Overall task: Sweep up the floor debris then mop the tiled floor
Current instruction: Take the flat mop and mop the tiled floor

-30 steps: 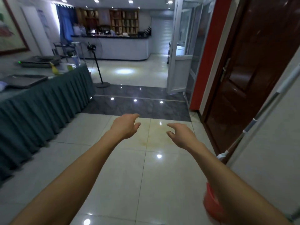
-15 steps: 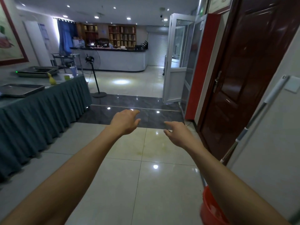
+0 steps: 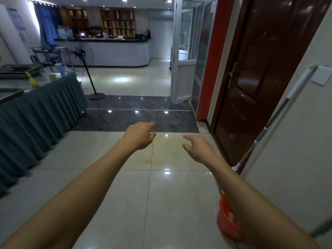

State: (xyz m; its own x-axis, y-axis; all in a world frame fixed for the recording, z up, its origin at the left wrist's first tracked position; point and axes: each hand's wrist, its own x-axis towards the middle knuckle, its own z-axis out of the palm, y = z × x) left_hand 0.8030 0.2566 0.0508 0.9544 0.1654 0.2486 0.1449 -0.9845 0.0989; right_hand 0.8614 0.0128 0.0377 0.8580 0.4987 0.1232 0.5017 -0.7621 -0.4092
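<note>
Head view recorded both arms extended forward over the tiled floor [image 3: 111, 203]. Left hand [image 3: 139, 135] and right hand [image 3: 199, 148] were empty, fingers loosely spread, well apart from each other and touching nothing. A yellowish stain [image 3: 165, 150] lay on the tile beneath and between them. The mop handle [image 3: 280, 112] leaned against the right-hand wall beside a dark wooden door [image 3: 260, 78]. An orange bucket [image 3: 227, 221] stood on the floor at the wall, partly hidden by the right forearm. A skirted table [image 3: 39, 112] stood at left.

Found no readable text anywhere. Saw a small sign [image 3: 213, 6] high on the glass partition beside the red wall [image 3: 212, 56], but too blurred to make out.
</note>
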